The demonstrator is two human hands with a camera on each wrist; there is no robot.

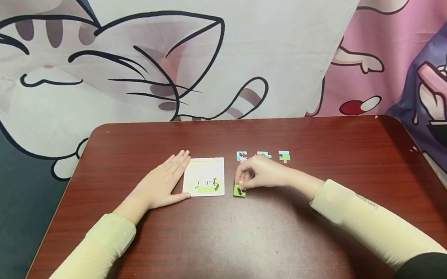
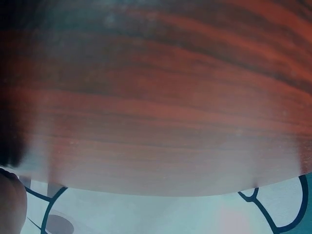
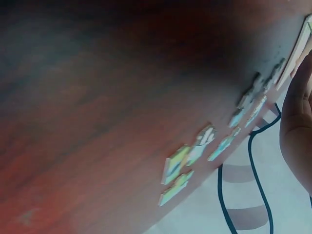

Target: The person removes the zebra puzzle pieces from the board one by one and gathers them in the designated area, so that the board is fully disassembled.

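Note:
A square white puzzle board (image 1: 202,173) with a green, black and white picture near its lower edge lies on the table. My left hand (image 1: 163,184) lies flat with straight fingers, its fingertips and thumb at the board's left edge. Just right of the board, the thumb and finger of my right hand (image 1: 261,172) pinch a green and black jigsaw piece (image 1: 239,191). Behind that hand are a blue piece (image 1: 242,155), a partly covered piece (image 1: 264,154) and a blue-green piece (image 1: 284,156). Several pieces show in the right wrist view, including a yellow-green one (image 3: 175,168).
The brown wooden table (image 1: 218,249) has rounded far corners. Behind it hangs a cloth backdrop (image 1: 278,38) printed with a cartoon cat. In the left wrist view, the bare tabletop (image 2: 161,122) fills most of the picture.

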